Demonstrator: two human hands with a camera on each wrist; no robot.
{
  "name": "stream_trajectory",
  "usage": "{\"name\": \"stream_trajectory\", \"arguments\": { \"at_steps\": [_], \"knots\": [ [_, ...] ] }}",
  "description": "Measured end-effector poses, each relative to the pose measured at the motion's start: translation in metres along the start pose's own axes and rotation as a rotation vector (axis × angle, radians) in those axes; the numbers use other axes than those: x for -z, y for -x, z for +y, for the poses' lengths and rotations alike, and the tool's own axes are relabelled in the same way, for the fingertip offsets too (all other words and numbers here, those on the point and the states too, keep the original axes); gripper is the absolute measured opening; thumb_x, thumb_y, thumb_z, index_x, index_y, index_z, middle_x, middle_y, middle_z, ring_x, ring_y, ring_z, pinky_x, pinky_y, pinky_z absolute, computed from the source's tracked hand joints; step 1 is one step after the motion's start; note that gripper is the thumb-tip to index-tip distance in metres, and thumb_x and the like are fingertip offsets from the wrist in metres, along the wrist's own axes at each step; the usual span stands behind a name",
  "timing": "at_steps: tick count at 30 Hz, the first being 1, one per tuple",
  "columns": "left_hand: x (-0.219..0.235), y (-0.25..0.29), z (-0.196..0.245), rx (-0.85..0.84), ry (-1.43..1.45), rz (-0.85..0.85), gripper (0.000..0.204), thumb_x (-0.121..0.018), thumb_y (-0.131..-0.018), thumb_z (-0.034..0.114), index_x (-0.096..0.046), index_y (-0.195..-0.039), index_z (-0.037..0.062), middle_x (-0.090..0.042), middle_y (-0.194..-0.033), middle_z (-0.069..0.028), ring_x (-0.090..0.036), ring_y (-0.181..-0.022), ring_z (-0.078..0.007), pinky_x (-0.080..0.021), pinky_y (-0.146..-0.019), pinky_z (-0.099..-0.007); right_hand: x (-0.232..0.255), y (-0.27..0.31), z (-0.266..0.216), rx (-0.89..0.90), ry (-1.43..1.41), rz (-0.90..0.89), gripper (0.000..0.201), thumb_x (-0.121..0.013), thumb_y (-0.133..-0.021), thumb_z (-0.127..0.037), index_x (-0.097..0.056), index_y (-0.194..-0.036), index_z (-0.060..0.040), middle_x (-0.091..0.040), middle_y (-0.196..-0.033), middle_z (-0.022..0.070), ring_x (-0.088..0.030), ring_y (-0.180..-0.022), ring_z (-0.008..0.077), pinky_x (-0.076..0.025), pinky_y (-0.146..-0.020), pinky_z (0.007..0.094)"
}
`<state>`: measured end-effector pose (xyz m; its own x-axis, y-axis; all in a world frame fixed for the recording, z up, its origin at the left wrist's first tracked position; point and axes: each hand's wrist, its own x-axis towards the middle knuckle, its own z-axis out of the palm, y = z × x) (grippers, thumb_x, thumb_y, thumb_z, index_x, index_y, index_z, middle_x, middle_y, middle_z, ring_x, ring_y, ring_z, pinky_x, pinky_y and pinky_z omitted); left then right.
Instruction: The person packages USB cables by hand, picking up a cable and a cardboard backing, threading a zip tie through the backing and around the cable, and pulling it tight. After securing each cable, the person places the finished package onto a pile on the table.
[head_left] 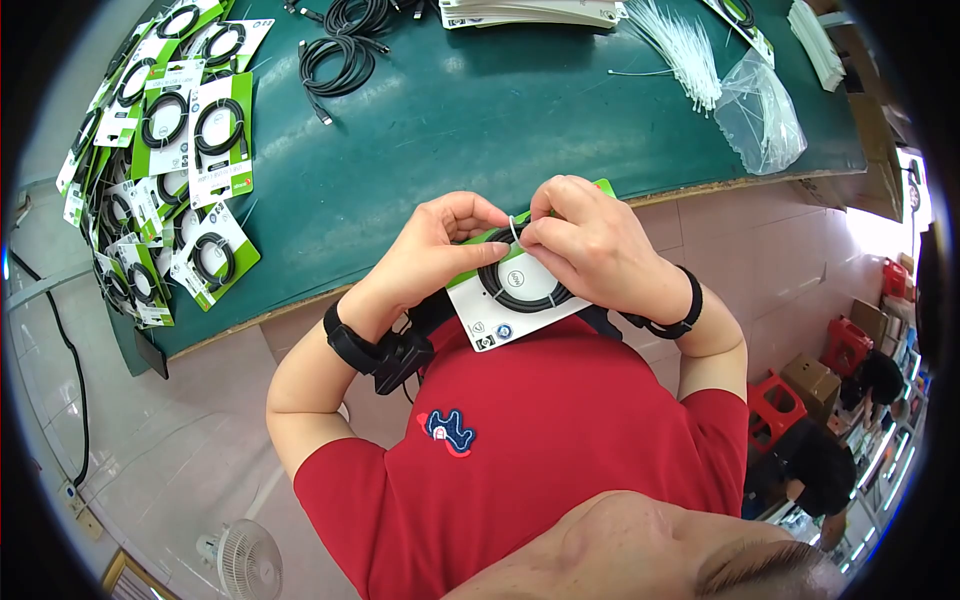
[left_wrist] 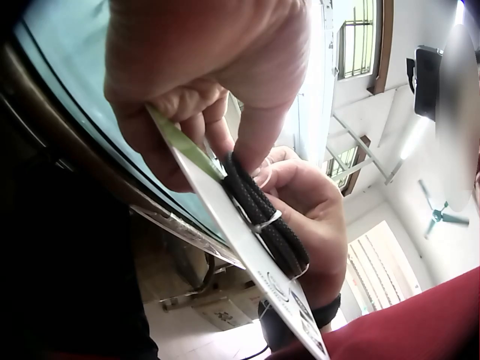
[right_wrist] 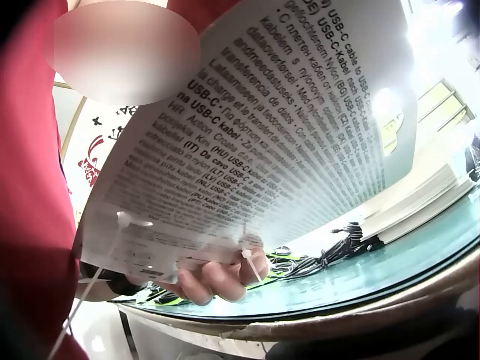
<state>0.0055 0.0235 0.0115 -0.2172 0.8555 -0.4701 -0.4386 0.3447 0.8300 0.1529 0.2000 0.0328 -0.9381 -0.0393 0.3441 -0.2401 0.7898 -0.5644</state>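
A white and green packaging card (head_left: pixel 480 328) is held tilted at the table's near edge, in front of the red shirt. Against its printed face lies a coiled black cable (head_left: pixel 535 304), bound by a white tie in the left wrist view. My left hand (head_left: pixel 435 245) grips the card's upper left part, thumb over the front and fingers behind. Between the hands, a white zip tie (head_left: pixel 514 230) loops over the coil's top. My right hand (head_left: pixel 597 245) pinches at this tie, its fingers curled. On the card's text-covered back (right_wrist: pixel 262 135), zip tie ends (right_wrist: pixel 250 259) stick out.
Carded cables (head_left: pixel 165 125) are heaped on the left of the green table (head_left: pixel 450 120). Loose black cables (head_left: pixel 345 60) and a card stack (head_left: pixel 535 12) lie at the far side. White zip ties (head_left: pixel 680 55) fan out beside a clear plastic bag (head_left: pixel 765 120) at the right.
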Motion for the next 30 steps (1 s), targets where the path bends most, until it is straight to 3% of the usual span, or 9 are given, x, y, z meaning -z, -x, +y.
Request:
{"name": "stream_trajectory", "arguments": {
  "at_steps": [7,10,12,13,16,19,22,27,30],
  "knots": [
    [0.0,0.003,0.008,-0.011,0.001,0.046,0.026,-0.074,-0.086,0.0,-0.063,-0.109,0.0005,-0.069,-0.105,-0.0071,-0.066,-0.097,-0.0121,-0.053,-0.088,-0.027,0.009,-0.008,0.001,0.008,0.051,-0.023,0.016,-0.076,-0.075,-0.002,-0.066,-0.087,-0.0031,-0.057,-0.091,0.0097,-0.06,-0.079,0.0267,-0.049,-0.066,0.0349],
    [0.002,0.007,0.021,-0.085,0.028,0.095,0.026,-0.073,-0.086,-0.002,-0.063,-0.109,0.0003,-0.069,-0.105,-0.0078,-0.066,-0.098,-0.0125,-0.053,-0.089,-0.0272,0.04,-0.011,0.008,0.004,-0.143,0.176,0.013,-0.073,-0.084,-0.005,-0.068,-0.096,-0.0037,-0.061,-0.096,0.0083,-0.061,-0.08,0.0224,-0.05,-0.07,0.0327],
    [0.006,0.01,0.027,-0.167,0.145,0.133,0.026,-0.072,-0.086,-0.004,-0.063,-0.11,0.0001,-0.069,-0.106,-0.0085,-0.066,-0.099,-0.0131,-0.053,-0.09,-0.0272,0.057,-0.002,0.02,-0.274,-0.35,0.509,0.015,-0.065,-0.094,-0.009,-0.069,-0.107,-0.003,-0.064,-0.106,0.0073,-0.063,-0.089,0.0171,-0.052,-0.077,0.0302],
    [0.007,0.011,0.03,-0.183,0.126,0.13,0.026,-0.072,-0.086,-0.004,-0.063,-0.11,0.0001,-0.069,-0.106,-0.0085,-0.066,-0.099,-0.0131,-0.053,-0.09,-0.0272,0.059,-0.003,0.026,-0.256,-0.346,0.526,0.015,-0.065,-0.094,-0.009,-0.069,-0.107,-0.003,-0.064,-0.106,0.0073,-0.063,-0.089,0.0171,-0.052,-0.077,0.0302],
    [0.005,0.006,0.03,-0.292,0.251,0.144,0.027,-0.071,-0.086,-0.006,-0.062,-0.11,-0.0002,-0.07,-0.107,-0.0094,-0.066,-0.099,-0.014,-0.053,-0.091,-0.0273,0.033,0.003,0.046,-0.458,-0.603,0.408,0.025,-0.063,-0.095,-0.008,-0.066,-0.119,-0.0016,-0.065,-0.12,0.0082,-0.062,-0.103,0.0143,-0.052,-0.086,0.0287],
    [-0.003,-0.002,0.028,-0.318,0.265,0.125,0.027,-0.07,-0.086,-0.007,-0.062,-0.111,-0.0003,-0.069,-0.109,-0.0097,-0.066,-0.099,-0.0145,-0.053,-0.091,-0.0276,-0.009,0.007,0.049,-0.189,-0.391,0.291,0.041,-0.065,-0.095,-0.013,-0.056,-0.134,-0.0027,-0.061,-0.133,0.0096,-0.061,-0.115,0.0172,-0.05,-0.097,0.0323],
    [-0.008,-0.003,0.027,-0.332,0.291,0.11,0.027,-0.07,-0.086,-0.008,-0.062,-0.111,-0.0003,-0.069,-0.11,-0.0098,-0.067,-0.1,-0.0149,-0.054,-0.091,-0.028,-0.012,-0.001,0.047,-0.388,-1.367,0.16,0.057,-0.071,-0.09,-0.016,-0.049,-0.141,-0.0051,-0.056,-0.14,0.0107,-0.057,-0.123,0.0192,-0.047,-0.102,0.0359],
    [-0.004,-0.003,0.029,-0.343,0.342,0.084,0.027,-0.069,-0.086,-0.008,-0.062,-0.111,-0.0004,-0.069,-0.111,-0.01,-0.066,-0.101,-0.0155,-0.053,-0.092,-0.0286,-0.02,0.002,0.052,-0.372,-1.121,0.159,0.058,-0.076,-0.086,-0.016,-0.054,-0.138,-0.0049,-0.059,-0.137,0.0104,-0.059,-0.121,0.0207,-0.048,-0.102,0.0379],
    [-0.002,-0.004,0.029,-0.355,0.351,0.096,0.029,-0.068,-0.087,-0.008,-0.061,-0.113,-0.0006,-0.068,-0.112,-0.0102,-0.066,-0.102,-0.0157,-0.053,-0.093,-0.0285,-0.014,-0.002,0.053,-0.252,-0.573,0.168,0.054,-0.077,-0.084,-0.013,-0.057,-0.134,-0.0047,-0.063,-0.132,0.0096,-0.061,-0.118,0.0209,-0.049,-0.1,0.0366]
  ]
}}
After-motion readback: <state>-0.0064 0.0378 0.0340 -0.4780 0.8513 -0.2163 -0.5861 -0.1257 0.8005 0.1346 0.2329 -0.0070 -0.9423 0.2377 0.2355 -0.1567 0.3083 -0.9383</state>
